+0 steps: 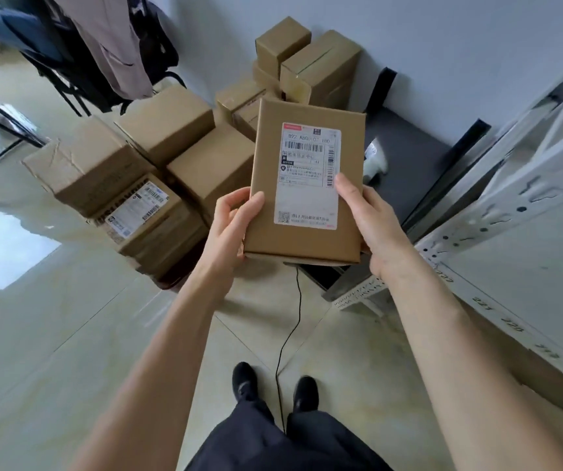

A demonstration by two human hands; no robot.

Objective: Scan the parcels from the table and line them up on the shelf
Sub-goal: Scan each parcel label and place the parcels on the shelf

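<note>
Both hands gripping flat parcel (307, 178) by lower corners, left hand (229, 226), right hand (375, 226), label (307, 175) face-up. Keep barcode unobscured, thumbs clear; carry level to scanner (377, 161) on dark worktop (416, 171) just beyond right hand

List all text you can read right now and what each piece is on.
"B92 AB9" then blurred digits: top line of the shipping label on the held parcel.
"221", "220": number strip on the shelf edge.
Label on the stacked box: too blurred.
</note>
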